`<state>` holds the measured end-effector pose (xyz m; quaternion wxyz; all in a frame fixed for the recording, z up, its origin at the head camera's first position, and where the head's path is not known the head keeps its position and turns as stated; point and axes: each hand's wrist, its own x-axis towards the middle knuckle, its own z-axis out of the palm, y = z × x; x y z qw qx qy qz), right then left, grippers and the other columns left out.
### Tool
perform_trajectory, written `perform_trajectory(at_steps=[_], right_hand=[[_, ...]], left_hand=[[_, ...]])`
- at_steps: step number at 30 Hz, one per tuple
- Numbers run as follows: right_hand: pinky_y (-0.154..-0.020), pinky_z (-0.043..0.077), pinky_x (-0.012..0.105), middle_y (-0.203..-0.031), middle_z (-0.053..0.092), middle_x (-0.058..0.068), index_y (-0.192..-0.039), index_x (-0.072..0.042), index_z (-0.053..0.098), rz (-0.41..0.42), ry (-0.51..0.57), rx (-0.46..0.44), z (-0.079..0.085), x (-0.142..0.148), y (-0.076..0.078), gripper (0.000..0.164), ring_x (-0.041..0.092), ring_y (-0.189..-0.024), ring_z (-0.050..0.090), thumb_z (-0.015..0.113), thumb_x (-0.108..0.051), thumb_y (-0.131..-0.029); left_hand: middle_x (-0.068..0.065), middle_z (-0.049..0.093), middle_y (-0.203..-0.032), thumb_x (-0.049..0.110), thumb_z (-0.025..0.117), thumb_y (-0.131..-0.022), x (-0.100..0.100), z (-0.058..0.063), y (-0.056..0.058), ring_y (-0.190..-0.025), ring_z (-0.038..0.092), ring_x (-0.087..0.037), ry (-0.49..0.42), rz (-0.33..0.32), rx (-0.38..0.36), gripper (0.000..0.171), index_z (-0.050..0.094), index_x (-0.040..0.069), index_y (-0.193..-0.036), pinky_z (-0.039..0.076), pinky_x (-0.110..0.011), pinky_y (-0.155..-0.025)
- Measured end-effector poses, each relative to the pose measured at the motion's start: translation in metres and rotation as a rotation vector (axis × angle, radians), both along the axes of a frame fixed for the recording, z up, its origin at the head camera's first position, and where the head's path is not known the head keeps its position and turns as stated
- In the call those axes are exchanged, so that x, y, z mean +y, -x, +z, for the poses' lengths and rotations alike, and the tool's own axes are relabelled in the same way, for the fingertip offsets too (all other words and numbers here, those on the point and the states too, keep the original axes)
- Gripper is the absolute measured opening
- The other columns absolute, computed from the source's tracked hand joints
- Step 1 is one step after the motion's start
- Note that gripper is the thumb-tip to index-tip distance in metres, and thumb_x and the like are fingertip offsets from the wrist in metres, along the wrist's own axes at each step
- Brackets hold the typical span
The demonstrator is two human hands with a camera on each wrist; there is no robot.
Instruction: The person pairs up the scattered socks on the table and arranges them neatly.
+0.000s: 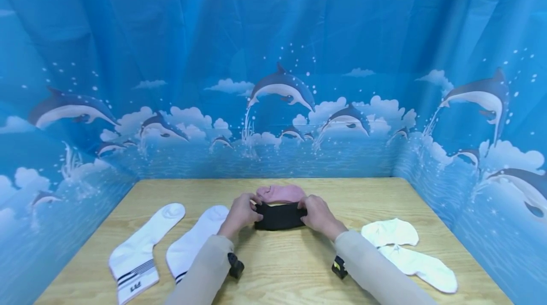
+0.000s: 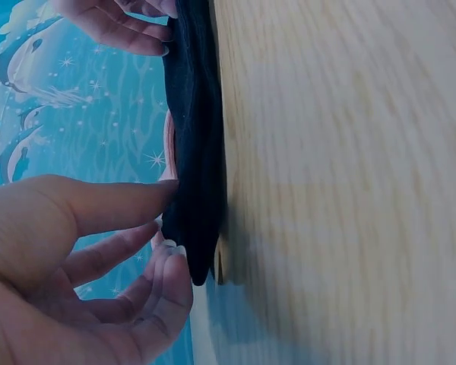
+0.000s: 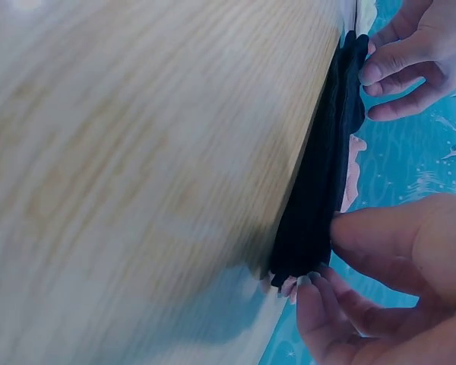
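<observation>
A black sock (image 1: 279, 216) lies stretched crosswise on the table, held at both ends. My left hand (image 1: 244, 212) pinches its left end, thumb on the upper face and fingertips along the end edge, as the left wrist view shows. At the opposite end my right hand (image 1: 319, 216) does the same, its thumb (image 3: 372, 232) against the dark fabric. Just behind the black sock sits a pink sock (image 1: 282, 193), partly covered by the hands. In the left wrist view the black sock (image 2: 194, 144) looks layered and low on the wood.
Two white socks with dark stripes lie at the left, one farther out (image 1: 141, 248) and one (image 1: 194, 238) partly under the left sleeve. Two plain white short socks, one behind (image 1: 391, 232) and one in front (image 1: 423, 264), lie at the right. A blue dolphin-print curtain (image 1: 273, 58) surrounds the wooden table (image 1: 282, 276).
</observation>
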<state>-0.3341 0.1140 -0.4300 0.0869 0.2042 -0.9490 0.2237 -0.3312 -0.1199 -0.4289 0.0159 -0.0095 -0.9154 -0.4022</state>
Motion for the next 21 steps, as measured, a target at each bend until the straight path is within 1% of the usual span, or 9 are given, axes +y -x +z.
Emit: perform_trajectory(at_steps=[6, 11, 16, 21], right_hand=[[-0.091, 0.056, 0.048, -0.098, 0.072, 0.016, -0.101, 0.004, 0.074, -0.013, -0.015, -0.002, 0.0004, 0.0016, -0.0014, 0.028, 0.032, -0.096, 0.066, 0.085, 0.002, -0.075], [-0.091, 0.055, 0.048, -0.098, 0.072, 0.016, -0.101, 0.005, 0.073, -0.022, -0.03, -0.009, 0.0002, 0.0029, -0.0018, 0.032, 0.033, -0.096, 0.065, 0.087, 0.001, -0.073], [-0.092, 0.055, 0.049, -0.098, 0.071, 0.016, -0.102, 0.005, 0.073, -0.031, -0.033, -0.049, -0.0011, 0.004, -0.0015, 0.033, 0.033, -0.096, 0.065, 0.087, 0.0, -0.073], [-0.095, 0.053, 0.05, -0.101, 0.07, 0.017, -0.104, 0.005, 0.073, -0.037, -0.029, -0.084, -0.0016, 0.0056, -0.0001, 0.033, 0.034, -0.1, 0.064, 0.086, -0.001, -0.075]], left_hand=[[-0.014, 0.067, -0.09, -0.005, 0.086, -0.071, -0.0003, -0.0014, -0.001, -0.08, 0.058, -0.02, -0.002, -0.014, 0.024, 0.037, 0.072, 0.004, -0.104, 0.049, -0.031, -0.07], [-0.012, 0.066, -0.088, -0.005, 0.085, -0.07, -0.0012, -0.0034, -0.0004, -0.078, 0.057, -0.019, -0.008, -0.008, 0.026, 0.036, 0.073, 0.004, -0.103, 0.047, -0.029, -0.068], [-0.012, 0.066, -0.086, -0.006, 0.085, -0.068, -0.0015, -0.0045, -0.0012, -0.076, 0.057, -0.019, -0.008, -0.001, 0.033, 0.037, 0.072, 0.004, -0.101, 0.046, -0.028, -0.065], [-0.01, 0.065, -0.087, -0.004, 0.085, -0.071, -0.0012, -0.0045, -0.0001, -0.078, 0.057, -0.019, 0.003, 0.012, 0.0, 0.035, 0.073, 0.005, -0.102, 0.047, -0.029, -0.066]])
